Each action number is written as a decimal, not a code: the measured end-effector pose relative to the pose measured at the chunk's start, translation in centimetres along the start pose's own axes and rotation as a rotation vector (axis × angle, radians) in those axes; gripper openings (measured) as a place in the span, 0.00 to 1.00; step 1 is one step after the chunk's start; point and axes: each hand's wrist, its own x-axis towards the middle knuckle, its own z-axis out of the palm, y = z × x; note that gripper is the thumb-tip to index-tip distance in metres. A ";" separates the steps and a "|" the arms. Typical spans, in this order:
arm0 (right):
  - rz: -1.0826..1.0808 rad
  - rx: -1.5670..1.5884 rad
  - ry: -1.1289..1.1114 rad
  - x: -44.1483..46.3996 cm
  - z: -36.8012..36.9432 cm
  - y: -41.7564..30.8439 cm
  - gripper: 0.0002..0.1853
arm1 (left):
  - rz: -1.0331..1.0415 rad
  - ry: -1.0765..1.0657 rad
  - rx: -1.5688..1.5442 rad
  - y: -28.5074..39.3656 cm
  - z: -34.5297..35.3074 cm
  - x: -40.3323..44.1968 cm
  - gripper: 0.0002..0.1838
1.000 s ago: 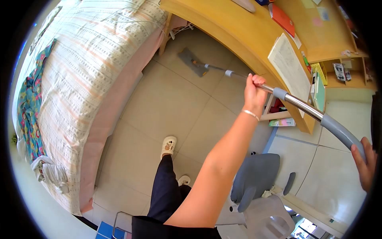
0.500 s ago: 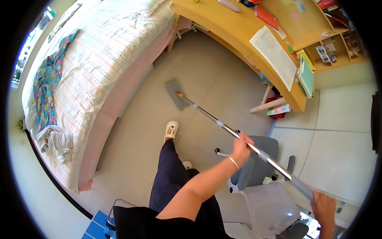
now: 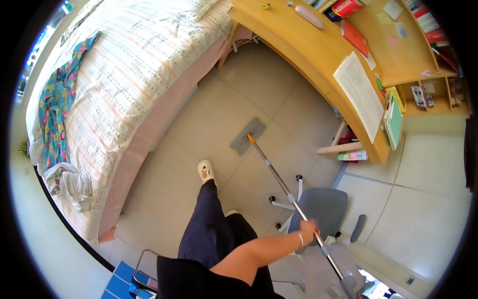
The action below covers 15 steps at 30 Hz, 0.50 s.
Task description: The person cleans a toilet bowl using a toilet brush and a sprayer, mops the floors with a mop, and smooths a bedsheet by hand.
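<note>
My left hand (image 3: 307, 231), with a thin light bracelet at the wrist, is closed around the silver pole of a flat mop (image 3: 280, 180). The mop's grey rectangular head (image 3: 241, 145) lies on the tiled floor (image 3: 199, 127), joined to the pole by an orange piece. From there the pole slants down to the right, over the grey office chair (image 3: 326, 207), and its grey upper grip runs to the bottom edge of the view. My right hand is out of sight below that edge.
A bed (image 3: 144, 65) with a patterned cover lines the left side. A curved wooden desk (image 3: 298, 57) with papers and books stands at upper right. The chair's wheeled base sits right of my light shoe (image 3: 205, 171). A blue box (image 3: 124, 279) is at bottom left.
The mop head has moved right and slightly down across the floor, and the pole stands steeper. My left hand has moved lower; my right hand has left the view at the bottom.
</note>
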 end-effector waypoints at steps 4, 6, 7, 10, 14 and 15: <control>0.078 -0.120 -0.062 8.9 -9.8 -9.8 0.33 | 0.278 -0.234 -0.142 16.6 3.6 0.1 0.09; -0.189 -0.223 0.247 12.7 -13.7 -13.4 0.33 | 0.326 -0.266 -0.358 26.9 5.8 -0.1 0.12; -0.452 -0.283 0.524 14.4 -15.3 -14.8 0.32 | 0.364 -0.312 -0.430 30.9 6.8 -1.6 0.12; -0.654 -0.545 0.683 16.2 -25.0 -21.3 0.27 | 0.460 -0.420 -0.522 37.8 7.7 -5.1 0.13; -0.767 -0.915 0.735 13.2 -34.1 -24.3 0.23 | 0.301 -0.641 -0.869 39.1 6.7 -11.6 0.13; -0.759 -0.924 0.740 13.0 -35.2 -24.4 0.23 | 0.282 -0.707 -0.987 38.8 6.4 -12.6 0.13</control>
